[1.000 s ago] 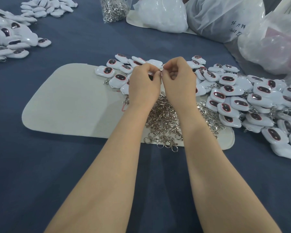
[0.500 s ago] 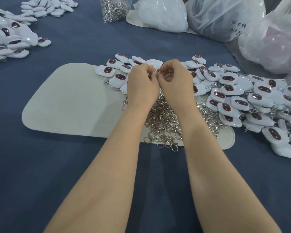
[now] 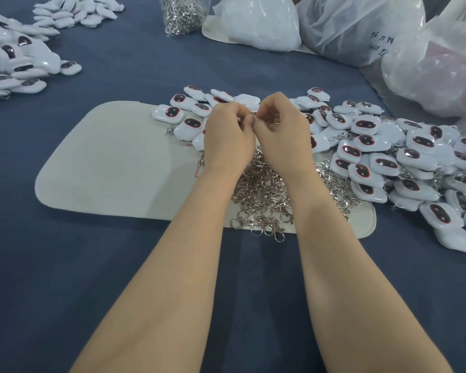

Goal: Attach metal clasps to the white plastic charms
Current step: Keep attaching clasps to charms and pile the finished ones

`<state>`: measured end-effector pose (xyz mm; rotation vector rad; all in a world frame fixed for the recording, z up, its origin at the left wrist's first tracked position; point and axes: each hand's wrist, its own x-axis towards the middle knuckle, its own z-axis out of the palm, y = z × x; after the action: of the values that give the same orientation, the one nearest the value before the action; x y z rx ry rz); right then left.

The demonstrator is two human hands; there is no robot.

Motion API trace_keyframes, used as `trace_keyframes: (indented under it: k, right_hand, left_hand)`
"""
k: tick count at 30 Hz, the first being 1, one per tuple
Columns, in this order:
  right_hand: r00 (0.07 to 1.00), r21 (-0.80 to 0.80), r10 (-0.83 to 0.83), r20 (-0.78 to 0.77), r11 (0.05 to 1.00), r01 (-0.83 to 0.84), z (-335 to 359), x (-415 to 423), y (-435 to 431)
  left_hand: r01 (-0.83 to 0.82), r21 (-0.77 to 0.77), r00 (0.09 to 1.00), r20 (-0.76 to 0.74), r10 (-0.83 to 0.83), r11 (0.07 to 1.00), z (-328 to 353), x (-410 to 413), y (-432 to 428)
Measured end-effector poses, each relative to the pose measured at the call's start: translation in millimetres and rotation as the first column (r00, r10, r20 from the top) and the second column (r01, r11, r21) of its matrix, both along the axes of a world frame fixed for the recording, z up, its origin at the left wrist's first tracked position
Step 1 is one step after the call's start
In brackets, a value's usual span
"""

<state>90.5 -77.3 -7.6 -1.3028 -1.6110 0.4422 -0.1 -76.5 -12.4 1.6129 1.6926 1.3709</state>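
Note:
My left hand point(image 3: 228, 133) and my right hand point(image 3: 283, 133) meet fingertip to fingertip above the pale mat point(image 3: 105, 162). Both have curled fingers and pinch a small metal clasp point(image 3: 254, 118) between them; a charm may be held in the left palm, but it is hidden. Under my wrists lies a heap of loose silver clasps point(image 3: 261, 192). White plastic charms with dark red-rimmed ovals point(image 3: 382, 162) are piled behind and to the right of my hands.
More white charms lie in piles at the far left point(image 3: 16, 65) and back left point(image 3: 76, 12). A clear bag of metal clasps point(image 3: 180, 14) stands at the back, beside several large plastic bags point(image 3: 347, 25). Everything rests on a blue cloth point(image 3: 65, 265).
Both hands have moved slightly lower and nearer to me, staying together; the fingertips keep working on the small clasp. Piles have not moved.

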Motion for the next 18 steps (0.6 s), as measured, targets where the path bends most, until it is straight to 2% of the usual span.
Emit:
trace_keyframes:
  k: [4, 11, 18]
  right_hand:
    - [1.000, -0.006, -0.017, -0.025, 1.000, 0.017, -0.6, 2.1, -0.4]
    - [0.986, -0.011, -0.132, -0.101, 0.991, 0.131, -6.3, 7.8, 3.3]
    - [0.977, -0.003, -0.185, -0.103, 0.983, 0.186, -7.0, 10.3, 5.8]
  left_hand:
    - [0.040, -0.005, 0.998, 0.042, -0.039, 0.999, 0.2, 0.0, 0.0]
    - [0.198, -0.064, 0.956, 0.233, -0.179, 0.978, 4.2, 2.4, -4.0]
    - [0.236, -0.058, 0.940, 0.268, -0.212, 0.970, 3.2, 2.7, -5.0]
